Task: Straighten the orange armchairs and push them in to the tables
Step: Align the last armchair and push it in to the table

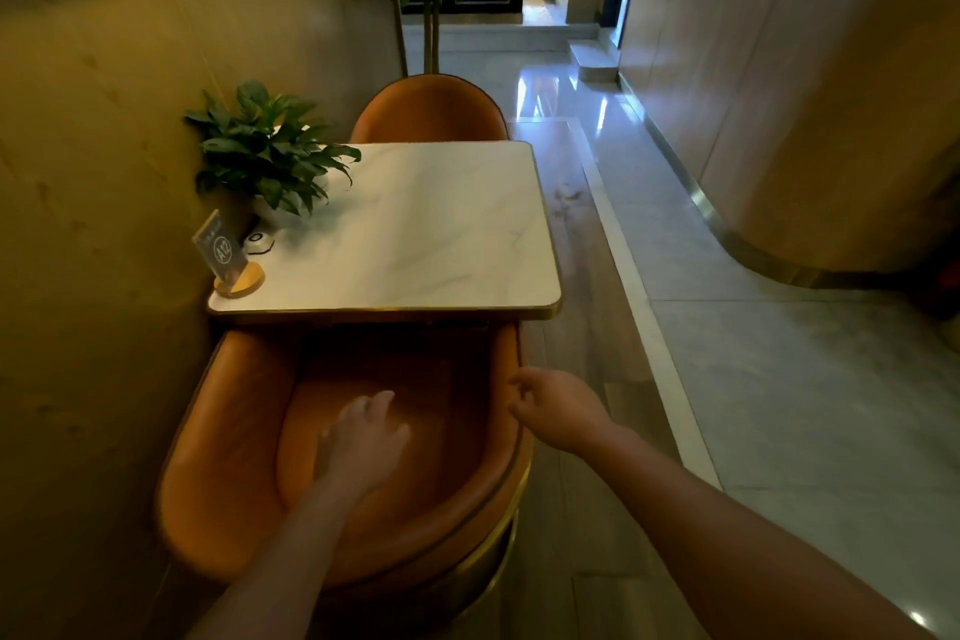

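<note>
Glossy orange armchair (332, 431), curved back, gold trim

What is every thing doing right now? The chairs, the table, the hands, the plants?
near orange armchair: front tucked under table
far orange armchair: pushed against table's far edge
table: beside wall
potted plant: upright on table
A12 sign: standing, tilted
left hand: open above seat
right hand: fingers curled, at chair's right arm

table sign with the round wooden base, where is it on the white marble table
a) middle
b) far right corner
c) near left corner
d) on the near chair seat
c: the sign with the round wooden base stands at the near left corner of the white marble table, beside the leafy potted plant.
</note>
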`<state>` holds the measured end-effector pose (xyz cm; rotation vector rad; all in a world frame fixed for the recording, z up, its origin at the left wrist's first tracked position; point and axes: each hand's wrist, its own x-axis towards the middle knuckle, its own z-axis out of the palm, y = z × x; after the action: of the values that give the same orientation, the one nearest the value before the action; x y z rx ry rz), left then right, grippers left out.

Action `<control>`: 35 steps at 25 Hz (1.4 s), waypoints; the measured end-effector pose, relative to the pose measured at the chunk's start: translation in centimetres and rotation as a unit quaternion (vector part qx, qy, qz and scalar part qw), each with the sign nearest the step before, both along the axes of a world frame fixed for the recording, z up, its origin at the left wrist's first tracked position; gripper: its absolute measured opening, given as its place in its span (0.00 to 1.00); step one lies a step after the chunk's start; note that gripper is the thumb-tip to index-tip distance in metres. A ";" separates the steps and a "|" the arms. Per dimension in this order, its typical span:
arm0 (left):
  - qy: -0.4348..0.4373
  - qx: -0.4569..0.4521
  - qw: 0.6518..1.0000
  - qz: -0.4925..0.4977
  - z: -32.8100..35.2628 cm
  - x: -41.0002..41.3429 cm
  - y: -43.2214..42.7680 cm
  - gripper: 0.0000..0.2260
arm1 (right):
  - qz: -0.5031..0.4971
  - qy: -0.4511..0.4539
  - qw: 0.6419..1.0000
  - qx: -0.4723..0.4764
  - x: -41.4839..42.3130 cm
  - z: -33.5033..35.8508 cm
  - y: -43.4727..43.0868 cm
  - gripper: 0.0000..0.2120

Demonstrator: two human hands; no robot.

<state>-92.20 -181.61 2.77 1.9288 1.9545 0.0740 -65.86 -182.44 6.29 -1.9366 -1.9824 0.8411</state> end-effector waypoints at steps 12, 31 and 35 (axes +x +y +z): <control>0.025 0.057 0.997 0.048 1.3 14.1 18.7 0.27 | 0.095 -0.061 0.993 0.017 12.0 2.2 21.0 0.21; 0.045 0.027 0.994 0.099 -0.7 36.9 58.7 0.27 | 0.183 -0.052 0.982 -0.018 32.8 2.2 65.3 0.17; 0.054 0.008 0.988 0.147 -0.3 41.4 66.4 0.27 | 0.236 -0.070 0.968 -0.037 36.0 1.8 75.6 0.18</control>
<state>-50.76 -115.24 2.44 1.6697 2.3047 0.0669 -29.85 -106.85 8.12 -1.6165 -2.5886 0.9137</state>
